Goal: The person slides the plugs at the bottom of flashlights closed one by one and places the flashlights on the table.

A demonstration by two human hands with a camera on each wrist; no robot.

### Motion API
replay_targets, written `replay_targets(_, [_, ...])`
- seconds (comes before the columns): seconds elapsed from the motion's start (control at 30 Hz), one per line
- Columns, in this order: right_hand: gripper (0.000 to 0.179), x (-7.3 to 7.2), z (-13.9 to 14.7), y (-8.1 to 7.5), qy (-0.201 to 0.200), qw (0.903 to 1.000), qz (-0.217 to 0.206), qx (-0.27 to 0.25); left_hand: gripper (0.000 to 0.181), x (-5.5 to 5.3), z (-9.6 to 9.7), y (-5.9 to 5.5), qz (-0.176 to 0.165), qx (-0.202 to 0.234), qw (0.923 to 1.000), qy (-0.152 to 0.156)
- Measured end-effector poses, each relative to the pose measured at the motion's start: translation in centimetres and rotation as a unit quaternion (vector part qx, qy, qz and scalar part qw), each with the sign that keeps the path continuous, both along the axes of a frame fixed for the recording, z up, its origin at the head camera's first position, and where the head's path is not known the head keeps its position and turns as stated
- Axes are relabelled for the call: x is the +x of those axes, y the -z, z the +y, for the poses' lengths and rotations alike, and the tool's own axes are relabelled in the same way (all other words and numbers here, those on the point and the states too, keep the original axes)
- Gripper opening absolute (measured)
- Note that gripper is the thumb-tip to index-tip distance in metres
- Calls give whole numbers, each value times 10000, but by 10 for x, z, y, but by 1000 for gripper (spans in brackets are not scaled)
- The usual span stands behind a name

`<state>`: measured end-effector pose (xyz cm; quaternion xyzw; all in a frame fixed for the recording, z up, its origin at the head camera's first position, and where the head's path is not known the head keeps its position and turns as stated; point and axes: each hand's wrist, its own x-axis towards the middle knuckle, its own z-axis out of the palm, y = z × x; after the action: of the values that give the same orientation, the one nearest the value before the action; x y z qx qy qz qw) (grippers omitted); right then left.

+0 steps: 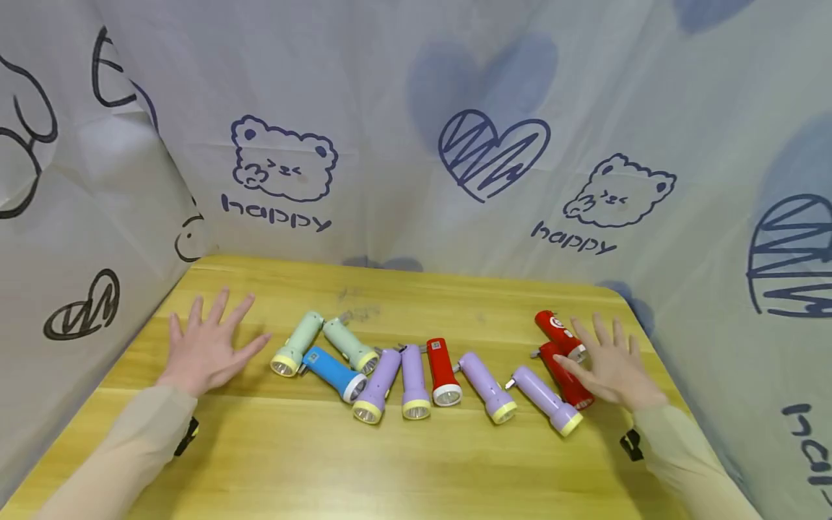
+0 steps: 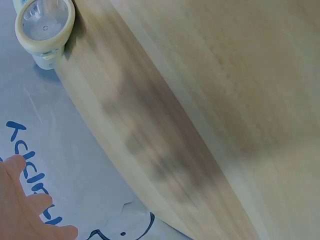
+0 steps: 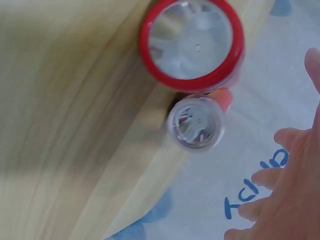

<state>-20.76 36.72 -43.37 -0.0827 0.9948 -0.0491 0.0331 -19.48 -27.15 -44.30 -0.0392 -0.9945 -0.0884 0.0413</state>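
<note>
My left hand (image 1: pixel 206 348) is spread over the left part of the table, fingers straight and holding nothing. Nearest to it lies a mint green flashlight (image 1: pixel 300 341), whose cream-rimmed lens (image 2: pixel 45 22) also shows in the left wrist view. My right hand (image 1: pixel 614 372), fingers spread and holding nothing, is on the far side, its thumb overlapping a red flashlight (image 1: pixel 567 377) in the head view. Just behind that one lies another red flashlight (image 1: pixel 557 334) with a white rim. Both their lenses face the right wrist camera, the red-rimmed one (image 3: pixel 192 42) above the pale-rimmed one (image 3: pixel 196 124).
Between the hands lie a second mint green flashlight (image 1: pixel 347 343), a blue flashlight (image 1: pixel 331 372), a red flashlight (image 1: pixel 442 368) and several purple flashlights (image 1: pixel 414 375). They rest on a yellow wooden table (image 1: pixel 364 469). White printed cloth (image 1: pixel 390 144) hangs behind and at both sides.
</note>
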Motion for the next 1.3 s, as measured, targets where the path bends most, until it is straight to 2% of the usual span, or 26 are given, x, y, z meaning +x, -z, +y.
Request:
replay_targets(0.27, [86, -1, -23, 2, -65, 9998, 122, -106, 84, -1, 9, 3, -112, 58, 9999, 99])
replay_targets(0.43, [79, -8, -55, -3, -286, 9965, 368, -688, 81, -8, 25, -1, -102, 274, 9993, 245])
replay_targets(0.53, [73, -13, -81, -7, -465, 9912, 456, -1149, 77, -15, 36, -5, -127, 374, 9986, 366])
replay_targets(0.63, [70, -17, -108, -12, -630, 9838, 456, -1614, 74, -23, 48, -11, -304, 490, 9975, 404])
replay_targets(0.8, [63, -23, -150, -18, -915, 9684, 432, -2277, 73, -35, 64, -15, -780, 685, 9941, 319])
replay_targets(0.93, [54, -25, -180, -18, -1138, 9470, 383, -2981, 75, -39, 75, -15, -1189, 858, 9888, 276])
replay_targets(1.03, [47, -24, -201, -17, -1181, 9280, 141, -3532, 77, -40, 79, -14, -1464, 916, 9847, 232])
replay_targets(1.13, [44, -23, -220, -18, -1048, 9189, -213, -3796, 79, -38, 80, -13, -1798, 950, 9790, 163])
replay_targets(1.2, [42, -23, -231, -18, -957, 9166, -373, -3863, 80, -36, 80, -14, -1990, 930, 9755, 129])
replay_targets(1.3, [42, -24, -247, -19, -863, 8982, -737, -4246, 79, -35, 78, -16, -2179, 977, 9710, 89])
